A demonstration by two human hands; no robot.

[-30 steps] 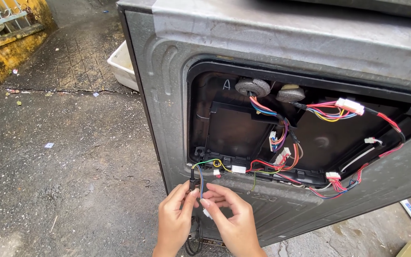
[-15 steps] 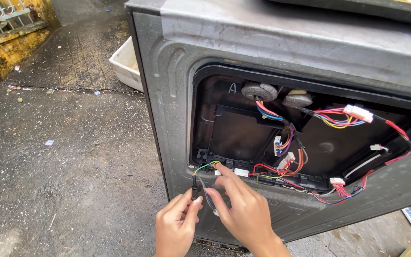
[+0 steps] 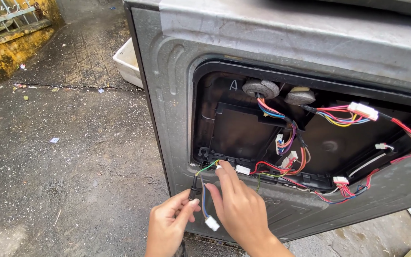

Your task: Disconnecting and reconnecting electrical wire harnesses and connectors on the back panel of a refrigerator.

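Observation:
A grey metal appliance (image 3: 281, 43) stands with its rear opening (image 3: 243, 128) uncovered, showing bundles of coloured wires (image 3: 291, 138) and white connectors. My left hand (image 3: 170, 226) pinches a black cable (image 3: 193, 190) just below the opening's lower left corner. My right hand (image 3: 236, 204) reaches up with its fingertips on a green-yellow wire (image 3: 209, 166) at the lower edge of the opening. A small white connector (image 3: 212, 223) on blue and brown wires dangles between my hands.
Two grey round parts (image 3: 260, 88) sit at the top of the opening. A white tub (image 3: 128, 62) lies on the wet concrete ground (image 3: 63, 162) behind the appliance. A yellow wall with railing (image 3: 5, 43) is at upper left.
The view has shifted closer. My right hand rose from beside the left hand to the wires at the opening's lower edge. My left hand stays on the black cable.

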